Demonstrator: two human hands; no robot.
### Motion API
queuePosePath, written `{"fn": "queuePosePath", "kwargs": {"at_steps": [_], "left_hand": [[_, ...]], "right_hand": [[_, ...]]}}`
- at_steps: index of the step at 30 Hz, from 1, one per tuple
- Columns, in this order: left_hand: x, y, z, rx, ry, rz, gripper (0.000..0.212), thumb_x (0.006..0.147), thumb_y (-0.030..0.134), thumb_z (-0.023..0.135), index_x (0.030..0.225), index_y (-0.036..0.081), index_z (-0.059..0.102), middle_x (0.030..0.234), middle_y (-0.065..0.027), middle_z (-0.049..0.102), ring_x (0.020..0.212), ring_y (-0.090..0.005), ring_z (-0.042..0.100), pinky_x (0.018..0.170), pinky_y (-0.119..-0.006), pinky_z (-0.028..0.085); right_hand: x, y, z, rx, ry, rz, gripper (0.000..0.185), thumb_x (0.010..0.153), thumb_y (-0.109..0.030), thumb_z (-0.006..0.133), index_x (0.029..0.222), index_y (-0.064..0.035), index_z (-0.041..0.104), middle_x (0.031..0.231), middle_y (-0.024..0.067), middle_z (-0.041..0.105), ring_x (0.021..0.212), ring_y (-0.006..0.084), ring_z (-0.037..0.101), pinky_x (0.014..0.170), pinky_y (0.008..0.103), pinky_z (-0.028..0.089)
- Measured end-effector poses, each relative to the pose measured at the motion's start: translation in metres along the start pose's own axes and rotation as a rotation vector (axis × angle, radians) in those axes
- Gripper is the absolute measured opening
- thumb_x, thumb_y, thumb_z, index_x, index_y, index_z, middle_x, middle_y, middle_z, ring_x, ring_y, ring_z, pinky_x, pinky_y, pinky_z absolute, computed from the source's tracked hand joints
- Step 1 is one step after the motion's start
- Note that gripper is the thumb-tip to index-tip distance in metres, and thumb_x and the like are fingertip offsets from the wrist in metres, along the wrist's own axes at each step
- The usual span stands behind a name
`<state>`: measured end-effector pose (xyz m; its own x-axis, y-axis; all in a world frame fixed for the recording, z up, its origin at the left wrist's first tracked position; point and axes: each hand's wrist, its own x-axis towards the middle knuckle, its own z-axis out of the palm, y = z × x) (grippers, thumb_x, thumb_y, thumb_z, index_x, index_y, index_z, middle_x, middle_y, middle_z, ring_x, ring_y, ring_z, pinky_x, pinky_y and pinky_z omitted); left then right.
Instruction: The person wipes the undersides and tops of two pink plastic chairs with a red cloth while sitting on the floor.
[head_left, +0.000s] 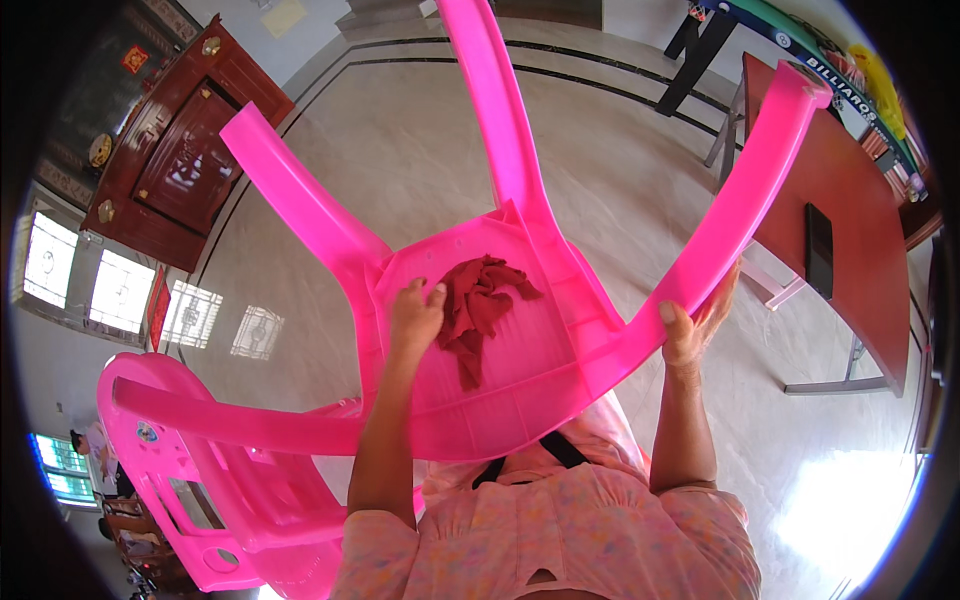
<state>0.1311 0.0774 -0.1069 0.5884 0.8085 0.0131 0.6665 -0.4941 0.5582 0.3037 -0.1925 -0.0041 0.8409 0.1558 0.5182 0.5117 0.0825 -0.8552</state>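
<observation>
A pink plastic chair (510, 315) is upturned in front of me, its legs pointing up and outward and the underside of its seat facing me. A crumpled dark red cloth (480, 307) lies on that underside. My left hand (417, 315) is at the cloth's left edge, thumb and fingers raised; whether it pinches any of the cloth cannot be told. My right hand (694, 322) grips the chair's right near leg, thumb on top and the fingers partly hidden behind it.
Another pink plastic chair (277, 517) stands at the lower left. A red-brown table (847, 225) bearing a black flat device (819, 251) is at the right, near a billiards table (795, 45). A wooden cabinet (187, 150) stands upper left. People are far off at the left edge.
</observation>
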Motion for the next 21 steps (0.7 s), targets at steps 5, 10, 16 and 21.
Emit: {"fn": "queuePosePath", "kwargs": {"at_steps": [5,10,16,21], "left_hand": [[-0.020,0.065,0.011,0.297,-0.007,-0.011,0.050,0.079,0.043,0.052,0.112,0.006,0.047,0.100,-0.0233,0.049,0.087,-0.0418,0.052,0.069,-0.049,0.045],[-0.033,0.076,0.047,0.487,-0.011,0.282,0.040,0.078,0.034,0.054,0.106,0.006,0.052,0.109,-0.0194,0.048,0.093,-0.0392,0.046,0.071,-0.046,0.042],[-0.075,0.083,0.054,0.486,-0.182,0.744,0.036,0.073,0.025,0.058,0.103,0.006,0.056,0.115,-0.0177,0.049,0.102,-0.0367,0.043,0.072,-0.044,0.041],[-0.051,0.066,0.031,0.348,-0.132,0.735,0.032,0.073,0.022,0.058,0.101,0.006,0.057,0.115,-0.0164,0.049,0.101,-0.0340,0.046,0.079,-0.043,0.042]], "right_hand": [[-0.002,0.002,0.000,0.044,0.026,0.021,0.108,0.051,-0.055,0.070,0.131,0.0012,0.022,0.120,0.0125,0.038,0.110,0.0239,0.039,0.091,0.0375,0.032],[-0.001,-0.001,0.001,0.032,0.007,0.025,0.109,0.051,-0.056,0.070,0.131,0.0014,0.022,0.120,0.0125,0.038,0.110,0.0235,0.039,0.091,0.0376,0.032],[-0.001,0.000,0.001,0.043,0.012,0.028,0.110,0.052,-0.057,0.070,0.131,0.0017,0.021,0.120,0.0125,0.037,0.111,0.0231,0.038,0.091,0.0371,0.032],[-0.001,0.000,0.000,0.044,0.005,0.022,0.109,0.052,-0.056,0.070,0.131,0.0018,0.021,0.121,0.0123,0.037,0.111,0.0230,0.038,0.091,0.0367,0.032]]}}
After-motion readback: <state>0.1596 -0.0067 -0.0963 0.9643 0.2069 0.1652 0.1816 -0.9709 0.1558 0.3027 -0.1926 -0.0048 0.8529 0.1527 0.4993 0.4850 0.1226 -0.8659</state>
